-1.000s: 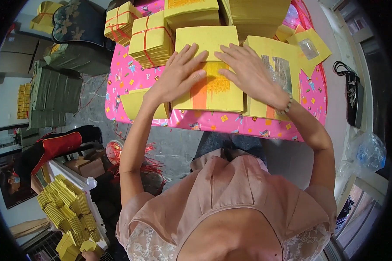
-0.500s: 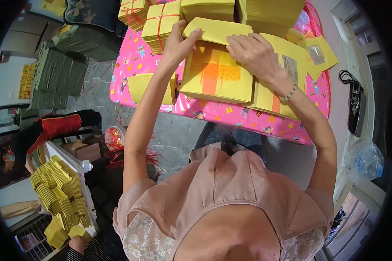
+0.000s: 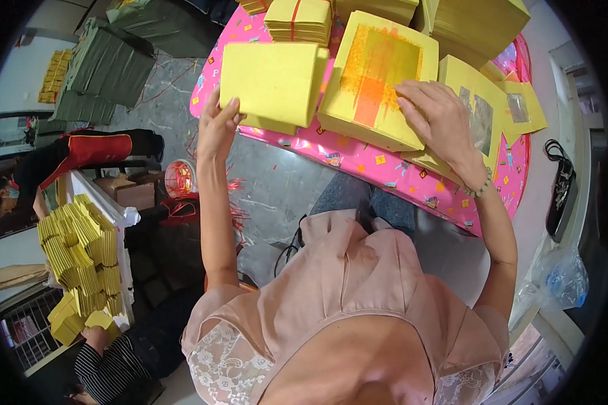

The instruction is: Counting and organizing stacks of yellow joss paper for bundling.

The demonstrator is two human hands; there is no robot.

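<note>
My left hand point(image 3: 217, 125) pinches the lower left corner of a folded yellow paper point(image 3: 269, 81) between thumb and fingers. That paper is over the table's left part, above other yellow paper point(image 3: 273, 125) that shows below it. To its right lies a thick stack of yellow paper point(image 3: 338, 111), its top sheet bearing an orange stripe and a gold patch. My right hand point(image 3: 438, 115) rests on the right side of this stack, palm down, thumb apart from the loosely bent fingers. A beaded bracelet point(image 3: 479, 185) is on my right wrist.
A pink patterned cover point(image 3: 348, 155) lies on the table. Red-tied yellow bundles point(image 3: 297, 23) and a tall yellow stack point(image 3: 473, 30) stand at the far side. Loose papers point(image 3: 523, 108) lie right. At left, two other people work beside a white table heaped with yellow bundles point(image 3: 81, 253).
Both hands were on the folded paper at the far end of the stack. My left hand has carried it leftward; my right hand has let go and come onto the stack. The view has shifted.
</note>
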